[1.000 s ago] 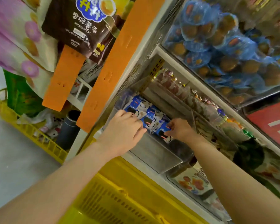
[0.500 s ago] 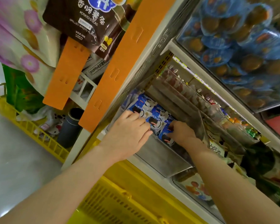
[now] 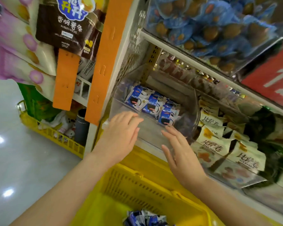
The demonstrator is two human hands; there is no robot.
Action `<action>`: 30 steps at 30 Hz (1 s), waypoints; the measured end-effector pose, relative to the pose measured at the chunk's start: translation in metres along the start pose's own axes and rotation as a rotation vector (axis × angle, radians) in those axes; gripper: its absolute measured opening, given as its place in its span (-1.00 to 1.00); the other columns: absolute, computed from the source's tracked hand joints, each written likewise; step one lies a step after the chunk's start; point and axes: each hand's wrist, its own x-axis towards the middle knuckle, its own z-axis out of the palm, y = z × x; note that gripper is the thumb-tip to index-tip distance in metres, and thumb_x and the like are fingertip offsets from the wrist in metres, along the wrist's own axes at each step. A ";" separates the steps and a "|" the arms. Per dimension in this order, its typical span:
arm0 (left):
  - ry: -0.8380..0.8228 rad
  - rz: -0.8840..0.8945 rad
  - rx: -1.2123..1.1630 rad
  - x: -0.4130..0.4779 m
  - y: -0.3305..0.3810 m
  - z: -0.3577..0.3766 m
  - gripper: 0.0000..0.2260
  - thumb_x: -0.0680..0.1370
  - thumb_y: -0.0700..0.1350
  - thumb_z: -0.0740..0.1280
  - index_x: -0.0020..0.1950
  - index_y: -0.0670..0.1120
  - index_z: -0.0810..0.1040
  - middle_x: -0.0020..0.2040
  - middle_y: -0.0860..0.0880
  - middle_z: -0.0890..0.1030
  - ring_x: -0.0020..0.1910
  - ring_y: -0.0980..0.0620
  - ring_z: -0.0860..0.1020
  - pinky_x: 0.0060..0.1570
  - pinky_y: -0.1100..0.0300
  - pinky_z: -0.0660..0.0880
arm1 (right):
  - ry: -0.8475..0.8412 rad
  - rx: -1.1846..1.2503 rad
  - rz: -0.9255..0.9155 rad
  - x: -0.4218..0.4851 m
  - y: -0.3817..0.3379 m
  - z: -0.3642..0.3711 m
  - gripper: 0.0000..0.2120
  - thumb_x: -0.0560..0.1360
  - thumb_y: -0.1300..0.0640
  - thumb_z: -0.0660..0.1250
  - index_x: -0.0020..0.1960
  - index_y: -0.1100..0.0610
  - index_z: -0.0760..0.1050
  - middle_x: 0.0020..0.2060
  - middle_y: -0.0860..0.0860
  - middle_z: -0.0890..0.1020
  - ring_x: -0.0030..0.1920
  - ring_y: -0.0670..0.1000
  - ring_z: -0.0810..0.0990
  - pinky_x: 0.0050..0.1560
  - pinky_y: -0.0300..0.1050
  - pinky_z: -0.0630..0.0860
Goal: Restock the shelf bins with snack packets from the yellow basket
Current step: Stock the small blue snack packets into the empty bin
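Two bare hands are shown spread before a clear shelf bin — the left hand with fingers straight and close together, the right hand with fingers fanned and thumb apart. Nothing is held by either. The left fingertips are laid at the bin's front wall; whether the right hand touches it cannot be told. Rows of blue-and-white snack packets are stacked inside the bin, toward its back. The yellow basket is seen just beneath the shelf, below the hands, and a few loose packets of the same colours are seen lying at its bottom. Cream packets are piled in the neighbouring bin to the right, blue-wrapped snacks are packed in the bin above, and a second basket — also yellow — is seen on the floor at left.
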 end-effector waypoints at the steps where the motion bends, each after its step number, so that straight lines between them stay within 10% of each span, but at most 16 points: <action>1: 0.006 -0.013 -0.014 -0.012 0.003 0.003 -0.70 0.58 -0.13 0.14 0.28 -0.12 0.47 0.21 -0.08 0.50 0.25 -0.03 0.42 0.26 0.12 0.27 | 0.035 0.006 -0.015 -0.012 0.003 0.005 -0.63 0.60 0.00 0.14 0.38 0.06 0.34 0.32 -0.14 0.35 0.39 -0.17 0.23 0.39 -0.38 0.07; 6: -0.185 -0.213 0.043 -0.075 -0.009 0.037 -0.74 0.61 -0.09 0.15 0.27 -0.07 0.45 0.18 -0.02 0.49 0.20 -0.01 0.41 0.21 0.11 0.30 | 0.025 0.000 0.030 -0.075 0.019 0.056 -0.76 0.57 -0.02 0.20 0.11 0.09 0.51 -0.03 -0.03 0.57 -0.02 -0.05 0.55 0.00 -0.25 0.46; 13: -0.250 -0.744 -0.138 -0.156 -0.048 0.074 -0.77 0.59 -0.20 0.18 0.22 -0.19 0.47 0.12 -0.21 0.53 0.13 -0.19 0.48 0.12 -0.01 0.40 | -0.666 -0.036 0.293 -0.158 0.060 0.167 -0.64 0.63 -0.07 0.01 0.35 0.08 0.26 0.24 0.00 0.38 0.22 0.00 0.38 0.19 -0.17 0.35; 20: -0.352 -0.833 -0.064 -0.174 -0.058 0.083 -0.73 0.63 -0.02 0.06 0.07 -0.18 0.43 -0.12 -0.23 0.59 -0.08 -0.25 0.55 -0.15 -0.03 0.41 | -0.944 -0.063 0.431 -0.218 0.085 0.233 -0.37 0.56 -0.20 0.12 0.49 0.11 0.09 0.41 0.04 0.27 0.43 0.06 0.20 0.43 -0.07 0.20; 28: -0.292 -0.800 0.043 -0.173 -0.056 0.089 -0.74 0.63 -0.02 0.03 0.03 -0.15 0.41 -0.14 -0.24 0.58 -0.12 -0.27 0.54 -0.19 -0.04 0.41 | -0.446 0.007 0.665 -0.221 0.094 0.245 -0.45 0.52 -0.05 0.30 0.38 0.22 0.28 0.24 0.13 0.44 0.26 0.12 0.37 0.30 -0.04 0.32; 30: -0.281 -0.790 0.045 -0.174 -0.056 0.090 -0.75 0.63 -0.02 0.04 0.02 -0.15 0.41 -0.16 -0.22 0.57 -0.13 -0.27 0.54 -0.20 -0.02 0.38 | -0.533 0.049 0.816 -0.218 0.103 0.247 -0.34 0.51 -0.11 0.30 0.42 0.25 0.19 0.32 0.18 0.36 0.34 0.16 0.30 0.33 -0.01 0.28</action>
